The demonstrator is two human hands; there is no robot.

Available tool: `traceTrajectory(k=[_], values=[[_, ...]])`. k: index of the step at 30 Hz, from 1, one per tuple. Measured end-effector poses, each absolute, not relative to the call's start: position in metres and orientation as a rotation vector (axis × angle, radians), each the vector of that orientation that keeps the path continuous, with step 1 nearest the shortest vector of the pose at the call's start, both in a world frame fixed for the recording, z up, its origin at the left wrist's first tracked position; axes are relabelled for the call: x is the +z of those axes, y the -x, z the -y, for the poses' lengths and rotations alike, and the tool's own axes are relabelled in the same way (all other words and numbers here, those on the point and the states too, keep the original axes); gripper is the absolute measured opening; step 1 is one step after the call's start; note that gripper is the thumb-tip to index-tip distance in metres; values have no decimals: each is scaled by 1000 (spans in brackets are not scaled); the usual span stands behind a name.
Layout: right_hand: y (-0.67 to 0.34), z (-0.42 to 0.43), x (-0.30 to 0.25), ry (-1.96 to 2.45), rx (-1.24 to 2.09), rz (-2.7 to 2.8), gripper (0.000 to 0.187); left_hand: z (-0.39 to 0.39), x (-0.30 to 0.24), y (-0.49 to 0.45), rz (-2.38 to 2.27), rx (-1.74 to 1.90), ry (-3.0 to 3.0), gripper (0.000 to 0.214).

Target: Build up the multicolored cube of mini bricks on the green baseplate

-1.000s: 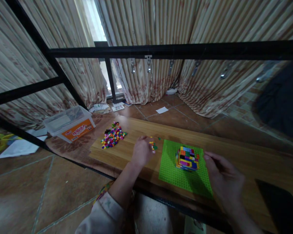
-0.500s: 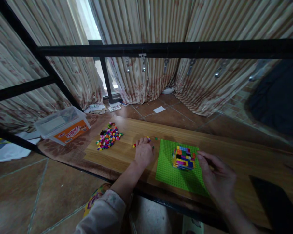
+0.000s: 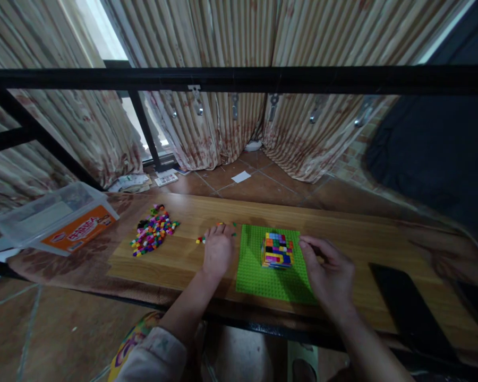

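My hands are apart. The left hand rests over loose bricks on the wooden board; whether it grips any, I cannot tell. The right hand, thumb and forefinger close together, is beside the brick block on the green baseplate; I cannot tell its hold. The clear box has an orange label, its white characters too blurred for reading.

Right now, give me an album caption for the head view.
Left hand at loose bricks, right hand beside the block on a green baseplate; pile and tub farther left.
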State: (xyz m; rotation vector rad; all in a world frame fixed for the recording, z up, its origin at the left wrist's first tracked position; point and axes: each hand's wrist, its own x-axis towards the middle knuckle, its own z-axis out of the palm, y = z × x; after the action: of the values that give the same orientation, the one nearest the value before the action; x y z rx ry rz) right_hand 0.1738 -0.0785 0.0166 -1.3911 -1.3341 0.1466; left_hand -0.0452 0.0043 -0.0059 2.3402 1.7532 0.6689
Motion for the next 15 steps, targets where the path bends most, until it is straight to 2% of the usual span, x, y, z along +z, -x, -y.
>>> traceTrajectory(k=[5,9,15], values=[[-170,78,16,1380,186,1349,15,4,4,36,-1247,1025,-1695,17],[-163,79,19,1302,242,1464,14,20,16,25,-922,946,-1291,24],[-153,84,27,1174,331,1737,26,34,29,16,-732,889,-1234,25]])
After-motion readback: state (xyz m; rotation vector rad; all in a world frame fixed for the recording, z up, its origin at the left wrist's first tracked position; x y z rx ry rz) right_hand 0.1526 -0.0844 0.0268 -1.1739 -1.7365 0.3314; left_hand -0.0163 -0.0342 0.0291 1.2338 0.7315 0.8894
